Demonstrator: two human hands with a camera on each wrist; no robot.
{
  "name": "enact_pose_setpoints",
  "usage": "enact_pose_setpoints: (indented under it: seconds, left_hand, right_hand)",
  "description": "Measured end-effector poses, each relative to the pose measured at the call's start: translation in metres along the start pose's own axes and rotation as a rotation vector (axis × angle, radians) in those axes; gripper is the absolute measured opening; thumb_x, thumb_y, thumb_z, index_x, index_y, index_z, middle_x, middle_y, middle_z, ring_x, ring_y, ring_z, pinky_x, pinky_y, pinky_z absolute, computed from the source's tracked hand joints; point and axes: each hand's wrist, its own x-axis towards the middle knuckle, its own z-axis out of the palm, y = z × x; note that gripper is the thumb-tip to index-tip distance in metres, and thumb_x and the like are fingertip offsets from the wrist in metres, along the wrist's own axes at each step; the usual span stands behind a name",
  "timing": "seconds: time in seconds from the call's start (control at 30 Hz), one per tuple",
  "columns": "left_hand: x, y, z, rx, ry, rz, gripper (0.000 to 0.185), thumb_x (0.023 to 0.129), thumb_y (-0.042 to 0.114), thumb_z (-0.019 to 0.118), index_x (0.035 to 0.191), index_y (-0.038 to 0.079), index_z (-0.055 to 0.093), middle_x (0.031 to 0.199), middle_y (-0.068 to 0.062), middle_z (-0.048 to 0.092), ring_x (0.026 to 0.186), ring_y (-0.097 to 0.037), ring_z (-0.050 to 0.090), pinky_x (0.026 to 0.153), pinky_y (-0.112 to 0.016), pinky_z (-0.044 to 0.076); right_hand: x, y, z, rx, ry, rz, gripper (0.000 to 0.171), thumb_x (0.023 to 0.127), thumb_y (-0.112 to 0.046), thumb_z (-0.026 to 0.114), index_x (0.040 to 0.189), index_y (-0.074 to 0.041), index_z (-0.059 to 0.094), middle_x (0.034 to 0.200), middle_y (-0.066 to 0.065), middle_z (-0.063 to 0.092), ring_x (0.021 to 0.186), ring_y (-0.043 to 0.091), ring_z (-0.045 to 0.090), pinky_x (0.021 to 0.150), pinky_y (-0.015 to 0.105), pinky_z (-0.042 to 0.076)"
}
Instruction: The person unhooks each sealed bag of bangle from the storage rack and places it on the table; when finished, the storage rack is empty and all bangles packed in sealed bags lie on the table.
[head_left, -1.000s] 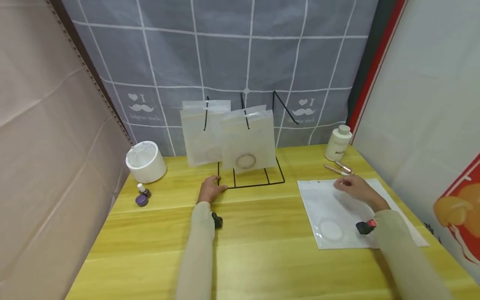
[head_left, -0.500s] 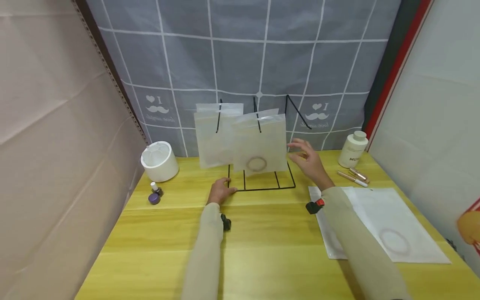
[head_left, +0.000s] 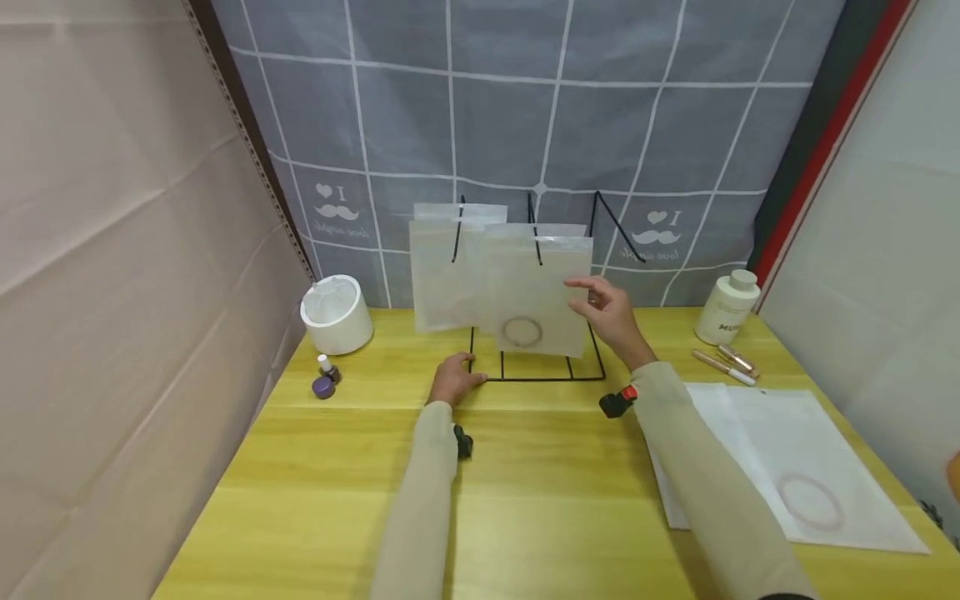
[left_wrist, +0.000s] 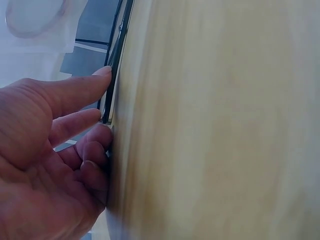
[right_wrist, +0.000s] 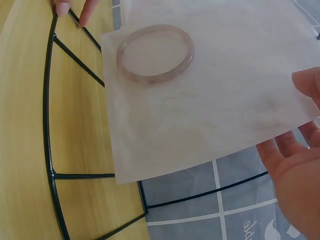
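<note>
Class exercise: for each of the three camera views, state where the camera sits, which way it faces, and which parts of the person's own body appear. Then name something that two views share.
Head: worn on the head, looking forward and down at the yellow table; both sleeved forearms, left hand and right hand show.
Left wrist: faces the left hand's fingers touching the black wire rack.
Right wrist: faces the hanging bag holding a bangle; the right hand's fingers show.
Shared: rack and bangle bag appear in all three.
</note>
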Motion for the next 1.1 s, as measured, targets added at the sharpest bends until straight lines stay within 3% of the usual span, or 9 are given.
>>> enact_pose_setpoints:
  seconds: [0.2, 0.4, 0.6, 0.97, 1.1]
  left_hand:
    - [0.002, 0.000, 0.003, -0.003, 0.021, -0.012, 0.052, 0.092, 0.019, 0.076, 0.140, 0.006, 0.059, 0.147, -0.017, 0.053, 0.132, -0.038, 0.053, 0.108, -0.052, 0.044]
    - [0.003, 0.001, 0.007, -0.003, -0.006, 0.001, 0.053, 0.092, 0.020, 0.076, 0.140, 0.006, 0.059, 0.147, -0.017, 0.053, 0.136, -0.038, 0.049, 0.110, -0.052, 0.043]
    - [0.006, -0.001, 0.004, 0.008, 0.019, -0.008, 0.052, 0.092, 0.021, 0.076, 0.139, 0.007, 0.060, 0.146, -0.018, 0.055, 0.134, -0.039, 0.051, 0.109, -0.052, 0.044]
    - [0.005, 0.000, 0.005, -0.003, 0.005, -0.015, 0.052, 0.092, 0.020, 0.076, 0.140, 0.007, 0.059, 0.146, -0.017, 0.055, 0.128, -0.038, 0.055, 0.108, -0.051, 0.045]
    - [0.004, 0.001, 0.003, 0.000, 0.013, -0.013, 0.052, 0.092, 0.020, 0.076, 0.140, 0.007, 0.059, 0.144, -0.018, 0.056, 0.129, -0.038, 0.055, 0.108, -0.052, 0.045]
  right_hand:
    - [-0.002, 0.002, 0.001, -0.058, -0.037, 0.003, 0.032, 0.096, 0.004, 0.063, 0.127, 0.011, 0.064, 0.131, 0.029, 0.060, 0.056, 0.008, 0.029, 0.054, 0.020, 0.032]
    - [-0.010, -0.001, -0.001, -0.151, 0.005, -0.029, 0.028, 0.096, 0.004, 0.063, 0.123, 0.008, 0.068, 0.121, 0.026, 0.066, 0.051, 0.006, 0.027, 0.050, 0.021, 0.030]
    - [-0.014, -0.006, 0.003, -0.194, 0.021, -0.082, 0.025, 0.093, 0.006, 0.065, 0.118, 0.008, 0.071, 0.116, 0.026, 0.070, 0.055, 0.008, 0.035, 0.053, 0.016, 0.036]
    - [-0.035, -0.010, -0.003, -0.204, 0.051, -0.160, 0.022, 0.089, 0.011, 0.069, 0.109, 0.008, 0.075, 0.107, 0.024, 0.073, 0.064, 0.015, 0.046, 0.058, 0.013, 0.041]
    - [-0.039, -0.014, -0.003, -0.226, 0.064, -0.203, 0.022, 0.087, 0.013, 0.070, 0.107, 0.006, 0.076, 0.105, 0.022, 0.074, 0.072, 0.011, 0.059, 0.062, 0.012, 0.045]
